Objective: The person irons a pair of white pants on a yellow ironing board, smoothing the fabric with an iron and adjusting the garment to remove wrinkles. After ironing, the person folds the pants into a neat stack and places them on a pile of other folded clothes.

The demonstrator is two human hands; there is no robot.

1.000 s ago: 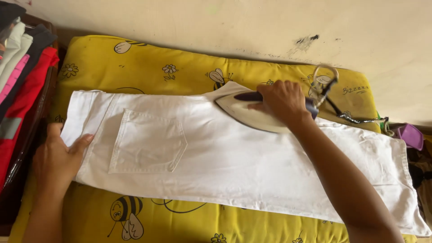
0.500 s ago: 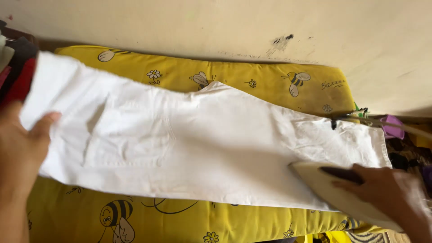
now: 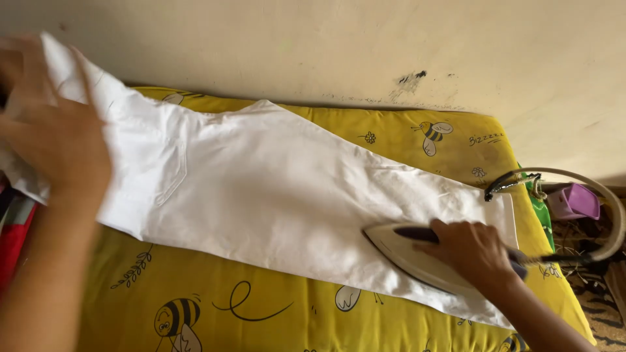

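Head view: I see the right hand [image 3: 473, 251] clenched around the handle of a white iron [image 3: 407, 255] resting on the white trousers [image 3: 274, 189], near their hem. The left hand [image 3: 55, 133] grips the waist end, lifted. The trousers lie across a yellow bee-print pad [image 3: 261, 313].

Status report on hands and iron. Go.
Right hand grips iron on white trousers. Left hand lifts waist end. Cord lies clear.

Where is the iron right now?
In the head view the iron sits lower right, gripped by the right hand, on the white trousers near their right end, over the yellow bee-print pad.
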